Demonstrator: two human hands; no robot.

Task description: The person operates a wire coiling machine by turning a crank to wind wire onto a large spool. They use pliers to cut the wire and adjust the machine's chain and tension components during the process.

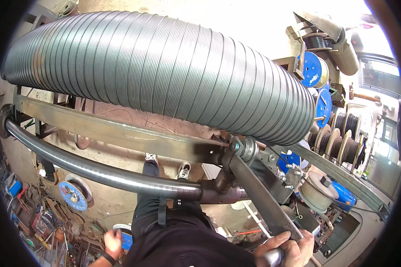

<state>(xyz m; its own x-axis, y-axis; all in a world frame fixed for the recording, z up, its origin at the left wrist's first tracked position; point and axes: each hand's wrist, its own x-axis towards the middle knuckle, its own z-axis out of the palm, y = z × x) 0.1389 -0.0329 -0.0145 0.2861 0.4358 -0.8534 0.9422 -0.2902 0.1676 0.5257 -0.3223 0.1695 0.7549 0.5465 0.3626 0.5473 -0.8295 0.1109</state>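
My right hand (284,250) is wrapped tight around the round metal handle (272,257) at the near end of a flat, rusty steel lever (260,196). My left hand (112,242) hangs low by my hip beside a blue round object (126,240); whether it grips anything I cannot tell. Beyond, a smooth grey pipe (98,171) curves across. Above it lies the big ribbed, spiral-wound metal duct (165,66). Blue cable reels (314,71) with white labels stand far right.

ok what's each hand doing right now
left hand: hanging by the hip, holding nothing visible, partly curled.
right hand: closed on the long flat steel lever handle.
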